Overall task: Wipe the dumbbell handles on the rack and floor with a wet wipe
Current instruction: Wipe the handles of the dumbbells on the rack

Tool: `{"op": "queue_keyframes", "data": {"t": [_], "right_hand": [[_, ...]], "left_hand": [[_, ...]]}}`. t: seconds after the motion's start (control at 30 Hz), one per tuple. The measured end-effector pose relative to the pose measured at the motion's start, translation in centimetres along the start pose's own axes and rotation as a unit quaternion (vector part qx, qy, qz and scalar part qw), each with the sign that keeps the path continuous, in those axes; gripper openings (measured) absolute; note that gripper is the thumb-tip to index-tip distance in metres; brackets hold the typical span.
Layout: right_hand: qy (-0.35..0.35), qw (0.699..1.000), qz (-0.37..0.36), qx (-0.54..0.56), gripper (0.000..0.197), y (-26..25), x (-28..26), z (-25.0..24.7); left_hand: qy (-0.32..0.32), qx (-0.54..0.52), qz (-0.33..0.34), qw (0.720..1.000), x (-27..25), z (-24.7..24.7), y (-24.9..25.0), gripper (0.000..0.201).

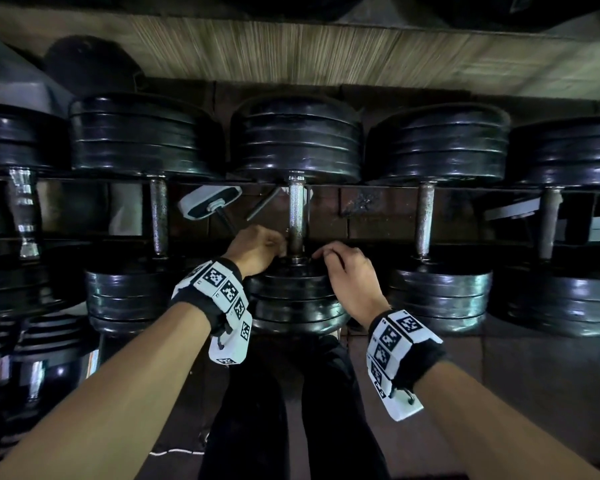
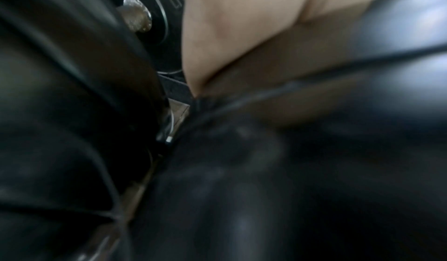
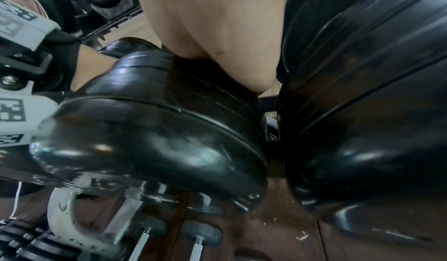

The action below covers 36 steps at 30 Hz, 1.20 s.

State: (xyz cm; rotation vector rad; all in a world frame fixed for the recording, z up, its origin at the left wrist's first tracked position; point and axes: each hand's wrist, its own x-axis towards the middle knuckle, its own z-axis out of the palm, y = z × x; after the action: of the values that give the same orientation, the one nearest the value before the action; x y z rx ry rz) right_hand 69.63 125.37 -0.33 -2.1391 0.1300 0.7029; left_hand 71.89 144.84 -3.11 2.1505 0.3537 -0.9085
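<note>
A row of black dumbbells lies on the rack. The middle dumbbell's knurled steel handle [image 1: 296, 216] runs away from me to its far head [image 1: 296, 140]. My left hand [image 1: 257, 249] sits at the left of the handle's near end, fingers curled toward it. My right hand [image 1: 343, 268] rests on the near head [image 1: 291, 299], fingers curled over its inner face. No wet wipe shows in any view. The wrist views show only my left palm [image 2: 241, 26] and right palm [image 3: 212, 26] over black plates [image 3: 150, 127]; the fingertips are hidden.
Neighbouring dumbbell handles stand left [image 1: 159, 216] and right [image 1: 425, 220] of the middle one, their heads close beside it [image 3: 362, 112]. A grey-white part [image 1: 208, 200] lies below the rack. Small hex dumbbells [image 3: 200, 234] sit on the brown floor. My dark trousers [image 1: 291, 410] are underneath.
</note>
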Motion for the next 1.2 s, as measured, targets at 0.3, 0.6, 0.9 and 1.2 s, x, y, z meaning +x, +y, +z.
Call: {"op": "queue_keyframes", "data": {"t": [0.3,0.6,0.9,1.2], "right_hand": [[-0.007,0.997,-0.051,-0.049,0.034,-0.3,-0.5,0.1],[-0.113,0.991,-0.049,0.059,0.014,-0.9,2.4,-1.7],[0.010,0.998,0.053,0.027,0.028,-0.9,10.2,-0.1],[0.005,0.997,-0.037,0.064,0.025,-2.2,11.4,0.9]], "left_hand": [[0.088,-0.106,0.062,0.989,-6.1,0.7,1.5,0.017],[0.197,-0.207,0.010,0.958,-5.8,1.7,2.2,0.024],[0.342,-0.257,-0.024,0.903,-5.1,3.7,1.4,0.028],[0.338,-0.264,-0.026,0.903,-5.3,3.4,1.7,0.028]]}}
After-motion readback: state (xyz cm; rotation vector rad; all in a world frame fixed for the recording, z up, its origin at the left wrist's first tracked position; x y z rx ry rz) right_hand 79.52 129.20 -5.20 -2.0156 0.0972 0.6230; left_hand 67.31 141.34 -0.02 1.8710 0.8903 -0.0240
